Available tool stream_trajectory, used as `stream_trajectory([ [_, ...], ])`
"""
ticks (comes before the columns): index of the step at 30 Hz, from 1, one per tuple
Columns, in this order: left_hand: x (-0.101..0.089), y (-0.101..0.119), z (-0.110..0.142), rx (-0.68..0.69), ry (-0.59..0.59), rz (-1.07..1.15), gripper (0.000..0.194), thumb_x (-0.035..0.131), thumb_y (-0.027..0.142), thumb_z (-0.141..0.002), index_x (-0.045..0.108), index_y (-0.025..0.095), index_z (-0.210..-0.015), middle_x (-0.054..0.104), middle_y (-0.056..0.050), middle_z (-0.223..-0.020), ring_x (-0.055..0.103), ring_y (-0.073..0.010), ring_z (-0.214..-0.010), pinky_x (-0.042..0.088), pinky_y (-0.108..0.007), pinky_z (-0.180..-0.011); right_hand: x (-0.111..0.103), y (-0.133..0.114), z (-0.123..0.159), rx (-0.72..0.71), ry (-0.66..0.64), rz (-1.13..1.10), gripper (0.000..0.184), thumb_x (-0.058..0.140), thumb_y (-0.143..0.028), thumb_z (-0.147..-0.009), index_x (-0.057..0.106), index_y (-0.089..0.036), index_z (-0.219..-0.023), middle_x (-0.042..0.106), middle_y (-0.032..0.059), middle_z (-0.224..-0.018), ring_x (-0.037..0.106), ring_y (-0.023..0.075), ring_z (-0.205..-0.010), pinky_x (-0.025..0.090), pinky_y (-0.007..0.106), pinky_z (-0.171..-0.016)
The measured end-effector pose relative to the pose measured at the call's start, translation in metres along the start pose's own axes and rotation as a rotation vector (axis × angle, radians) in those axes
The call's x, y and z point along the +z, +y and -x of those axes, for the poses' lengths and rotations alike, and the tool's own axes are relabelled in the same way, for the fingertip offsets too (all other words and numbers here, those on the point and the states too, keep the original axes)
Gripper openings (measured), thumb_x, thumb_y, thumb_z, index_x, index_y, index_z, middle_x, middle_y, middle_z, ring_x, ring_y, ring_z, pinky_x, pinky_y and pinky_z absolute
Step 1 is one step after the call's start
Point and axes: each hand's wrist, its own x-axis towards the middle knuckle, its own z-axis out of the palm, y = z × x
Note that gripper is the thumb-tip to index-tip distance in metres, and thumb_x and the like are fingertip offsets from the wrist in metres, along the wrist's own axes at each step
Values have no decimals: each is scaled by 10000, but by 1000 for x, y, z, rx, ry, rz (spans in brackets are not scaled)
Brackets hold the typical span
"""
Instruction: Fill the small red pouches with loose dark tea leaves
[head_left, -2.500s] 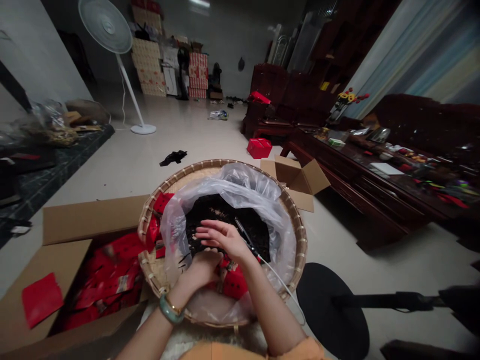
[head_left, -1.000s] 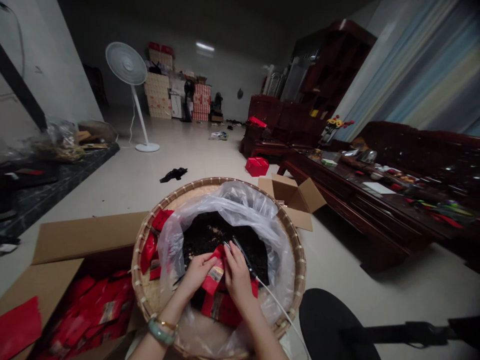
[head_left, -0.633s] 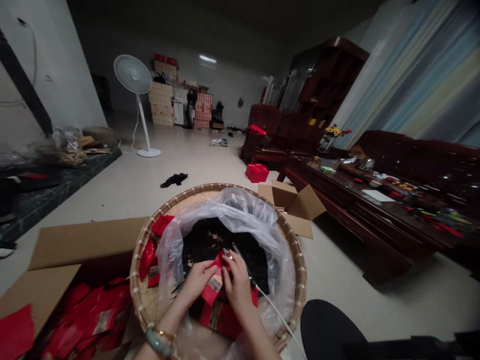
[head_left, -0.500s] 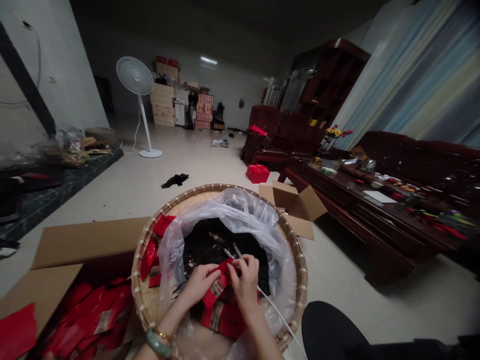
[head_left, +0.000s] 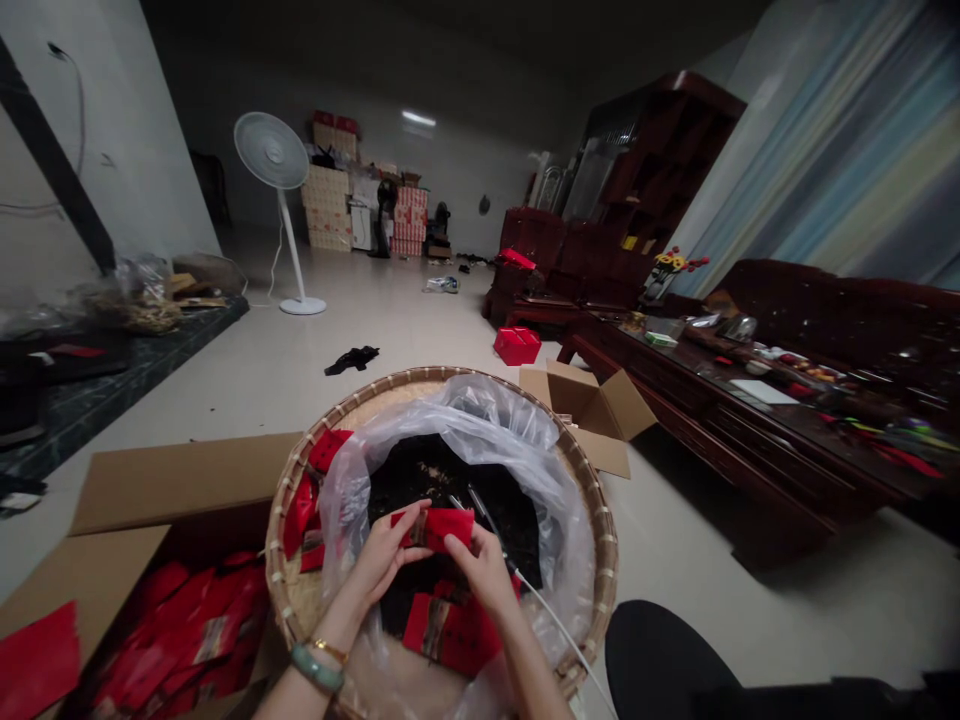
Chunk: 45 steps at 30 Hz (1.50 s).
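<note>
Between my two hands I hold a small red packet (head_left: 441,525) sideways above a plastic-lined basket. My left hand (head_left: 390,555) grips its left end between thumb and fingers; my right hand (head_left: 480,565) pinches the right end. Beneath lies a dark, loose, leaf-like material (head_left: 405,470) in the clear plastic bag (head_left: 345,500). More red packets (head_left: 454,635) rest in front of my wrists. Behind my right hand lies a metal tool (head_left: 487,515), perhaps tongs, with a white cord or rod (head_left: 551,620) running toward me. The round woven basket (head_left: 609,550) surrounds all this.
An open cardboard box (head_left: 187,475) of red packets stands at left, another open box (head_left: 607,415) beyond the basket at right. A black round seat (head_left: 664,655) is at lower right. Farther off are a white fan (head_left: 292,240), a wooden table (head_left: 720,410) and a red box (head_left: 517,346).
The red packet has gone from tilted to nearly level and is slightly raised. My left hand has moved left and opened wider around its end; my right hand has turned and lowered.
</note>
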Motion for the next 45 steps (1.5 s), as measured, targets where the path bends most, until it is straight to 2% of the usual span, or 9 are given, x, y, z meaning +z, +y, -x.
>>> stream_trajectory([
  [4, -1, 6, -1, -37, -67, -73, 451, 665, 468, -702, 656, 143, -1016, 707, -107, -910, 665, -223, -815, 553, -362, -673, -2, -2, -3, 133, -180, -141, 470, 616, -554, -737, 684, -172, -1001, 709, 86, -926, 645, 268, -919, 424, 454, -923],
  [9, 0, 8, -6, -23, -29, -154, 568, 607, 592, -689, 662, 110, -985, 714, -93, -787, 668, -219, -738, 533, -348, -678, -4, -2, -8, 156, -81, -174, 544, 576, -626, -727, 695, -164, -988, 718, 90, -868, 649, 267, -909, 431, 452, -914],
  [15, -5, 2, -16, 56, 53, -276, 613, 540, 641, -705, 663, 94, -954, 714, -85, -773, 660, -216, -727, 510, -323, -696, -5, -8, -7, 230, -230, -238, 564, 544, -628, -752, 658, -181, -1076, 706, 94, -957, 632, 261, -974, 433, 431, -910],
  [26, -16, -1, -19, 146, 96, -401, 622, 379, 621, -802, 666, 108, -1004, 719, -90, -843, 663, -227, -767, 508, -343, -737, -2, -8, -8, 338, -236, -427, 494, 593, -587, -734, 693, -153, -946, 720, 90, -865, 646, 245, -924, 405, 412, -926],
  [31, -16, 3, -16, 549, 286, -885, 549, 415, 522, -828, 557, 146, -1202, 619, -133, -1176, 551, -270, -1101, 406, -430, -947, -12, -6, -9, 313, -260, -325, 526, 498, -621, -787, 680, -182, -1011, 705, 85, -956, 618, 237, -977, 389, 413, -939],
  [34, -10, 3, -6, 858, 113, -1340, 704, 656, 443, -695, 445, 194, -1319, 484, -129, -1349, 360, -323, -1276, 294, -485, -1024, -14, -2, -15, 316, -263, -162, 560, 436, -638, -811, 663, -192, -1063, 694, 74, -992, 595, 225, -1005, 352, 419, -976],
  [37, -4, 0, 0, 910, -1, -1590, 676, 673, 228, -690, 436, 241, -1323, 520, -105, -1319, 372, -324, -1254, 341, -482, -953, -6, -6, -24, 267, -285, -4, 567, 407, -647, -814, 663, -208, -1065, 686, 53, -1003, 562, 214, -1051, 310, 413, -1016],
  [42, -14, -7, -11, 820, 117, -1459, 575, 667, 170, -671, 524, 209, -1226, 626, -104, -1148, 533, -276, -1019, 445, -415, -830, 0, -19, -44, 240, -298, 20, 632, 408, -696, -772, 701, -157, -927, 696, 73, -857, 607, 237, -941, 372, 442, -946],
  [45, -29, -9, -20, 771, 256, -1281, 517, 692, 285, -671, 559, 201, -1163, 642, -91, -1063, 564, -253, -973, 466, -393, -847, -10, -15, -51, 174, -99, -119, 589, 399, -666, -793, 682, -160, -896, 683, 81, -796, 631, 230, -853, 469, 412, -795],
])
